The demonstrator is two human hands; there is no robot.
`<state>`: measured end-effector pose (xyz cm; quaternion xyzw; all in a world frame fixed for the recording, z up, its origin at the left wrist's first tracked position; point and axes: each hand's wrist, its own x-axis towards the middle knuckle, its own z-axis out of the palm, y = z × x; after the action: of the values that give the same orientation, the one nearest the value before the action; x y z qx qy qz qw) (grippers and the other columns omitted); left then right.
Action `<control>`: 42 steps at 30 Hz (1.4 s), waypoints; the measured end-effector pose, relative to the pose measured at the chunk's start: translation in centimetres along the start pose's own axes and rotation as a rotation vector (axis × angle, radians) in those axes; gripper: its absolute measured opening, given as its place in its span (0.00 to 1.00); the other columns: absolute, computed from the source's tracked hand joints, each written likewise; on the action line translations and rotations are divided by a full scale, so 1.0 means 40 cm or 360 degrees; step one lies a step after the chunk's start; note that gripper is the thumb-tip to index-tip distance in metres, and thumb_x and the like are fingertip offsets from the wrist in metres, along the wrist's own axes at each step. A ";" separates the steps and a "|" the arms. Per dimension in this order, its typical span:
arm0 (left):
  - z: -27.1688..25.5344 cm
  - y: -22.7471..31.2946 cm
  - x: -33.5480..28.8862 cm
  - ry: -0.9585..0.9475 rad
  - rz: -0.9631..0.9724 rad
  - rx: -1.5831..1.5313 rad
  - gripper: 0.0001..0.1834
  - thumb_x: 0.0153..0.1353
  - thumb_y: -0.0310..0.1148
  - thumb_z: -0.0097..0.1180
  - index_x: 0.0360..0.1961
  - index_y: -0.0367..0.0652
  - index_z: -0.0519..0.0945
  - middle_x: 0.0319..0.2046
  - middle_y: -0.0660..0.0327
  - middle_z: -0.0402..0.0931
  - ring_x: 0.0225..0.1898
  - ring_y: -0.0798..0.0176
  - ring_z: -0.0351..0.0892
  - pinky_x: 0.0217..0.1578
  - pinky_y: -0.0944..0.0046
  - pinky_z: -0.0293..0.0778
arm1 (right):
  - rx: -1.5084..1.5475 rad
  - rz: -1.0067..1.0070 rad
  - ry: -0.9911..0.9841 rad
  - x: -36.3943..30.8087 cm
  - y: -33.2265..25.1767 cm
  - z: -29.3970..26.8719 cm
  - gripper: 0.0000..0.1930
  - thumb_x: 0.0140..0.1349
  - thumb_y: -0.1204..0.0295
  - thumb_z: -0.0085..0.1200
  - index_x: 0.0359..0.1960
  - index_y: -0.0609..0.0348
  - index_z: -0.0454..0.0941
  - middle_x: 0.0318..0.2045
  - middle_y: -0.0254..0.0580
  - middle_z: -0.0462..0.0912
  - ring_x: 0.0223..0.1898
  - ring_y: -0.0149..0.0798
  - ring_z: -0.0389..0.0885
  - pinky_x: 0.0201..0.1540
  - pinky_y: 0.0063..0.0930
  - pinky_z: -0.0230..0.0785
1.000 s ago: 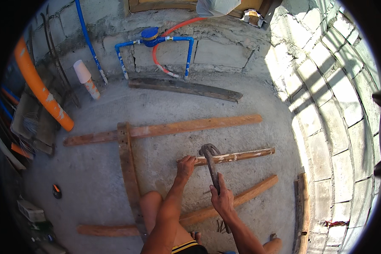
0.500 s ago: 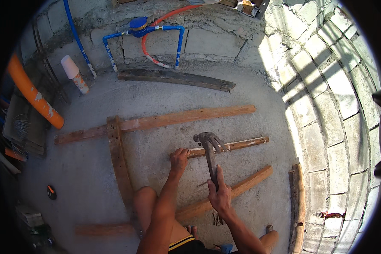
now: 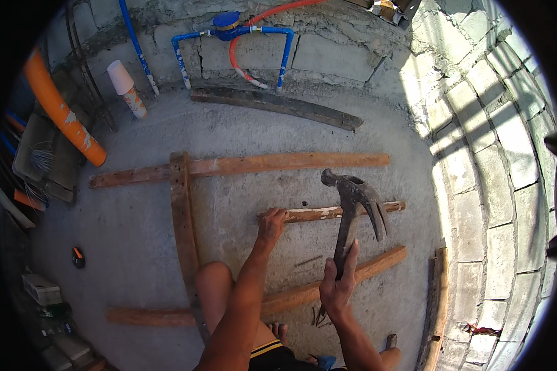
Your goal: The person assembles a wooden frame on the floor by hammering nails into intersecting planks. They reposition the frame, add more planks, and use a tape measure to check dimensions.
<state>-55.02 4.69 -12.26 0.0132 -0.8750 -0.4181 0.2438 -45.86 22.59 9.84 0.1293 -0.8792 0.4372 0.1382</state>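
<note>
My right hand [image 3: 338,289] grips the handle of a claw hammer [image 3: 351,201], lifted above the floor with its claw toward the right. My left hand [image 3: 272,225] is closed around the left end of a short wooden strip [image 3: 315,214] with whitish patches, lying on the concrete. The hammer head hides part of the strip. Between the strip and a longer wooden beam [image 3: 377,264] nearer me lies a thin nail [image 3: 309,261]. Several more nails [image 3: 319,315] lie by my foot, partly hidden by my right forearm.
A crosswise board [image 3: 182,210] overlaps a far beam [image 3: 278,162] on the left. A dark plank [image 3: 272,107] lies near the back wall, below a blue water meter [image 3: 226,25]. Orange pipe [image 3: 65,114] and a tape measure [image 3: 78,257] are at left. A block wall [image 3: 476,222] bounds the right.
My right hand has raised the hammer and moved it rightward, so its head looks larger. My left hand keeps its hold on the strip's end. The whole view has shifted slightly.
</note>
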 end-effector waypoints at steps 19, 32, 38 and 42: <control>-0.109 -0.059 -0.004 -0.0731 -0.0548 0.0319 0.41 0.49 0.36 0.75 0.65 0.50 0.71 0.64 0.58 0.66 0.67 0.50 0.60 0.72 0.42 0.47 | -0.0020 -0.0233 0.0120 -0.015 0.013 -0.062 0.31 0.65 0.76 0.55 0.67 0.71 0.59 0.27 0.54 0.83 0.23 0.45 0.84 0.26 0.35 0.74; -0.150 -0.060 0.035 -0.0877 -0.0303 0.0625 0.37 0.44 0.42 0.78 0.58 0.52 0.79 0.53 0.60 0.72 0.61 0.55 0.66 0.73 0.39 0.40 | 0.0750 -0.0066 0.0423 0.005 -0.029 -0.072 0.29 0.72 0.67 0.48 0.67 0.70 0.51 0.19 0.34 0.70 0.18 0.25 0.69 0.26 0.25 0.68; -0.156 -0.048 0.026 -0.0730 -0.0251 0.0598 0.38 0.36 0.42 0.82 0.54 0.53 0.82 0.46 0.63 0.73 0.55 0.57 0.70 0.62 0.47 0.54 | -0.0757 0.0445 -0.0742 0.061 0.067 0.114 0.25 0.69 0.71 0.53 0.66 0.61 0.65 0.24 0.56 0.81 0.23 0.53 0.83 0.28 0.39 0.72; -0.152 -0.054 0.039 -0.0752 -0.0359 0.0573 0.39 0.33 0.43 0.83 0.53 0.55 0.83 0.44 0.63 0.74 0.53 0.57 0.71 0.61 0.49 0.55 | -0.0058 0.0397 -0.0094 0.096 -0.015 0.042 0.29 0.70 0.69 0.53 0.68 0.69 0.60 0.28 0.50 0.80 0.27 0.38 0.79 0.30 0.34 0.71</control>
<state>-54.13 -1.49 -9.97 0.0555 -0.9604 -0.2723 -0.0203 -49.43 20.48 10.69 0.0293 -0.8999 0.4311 0.0592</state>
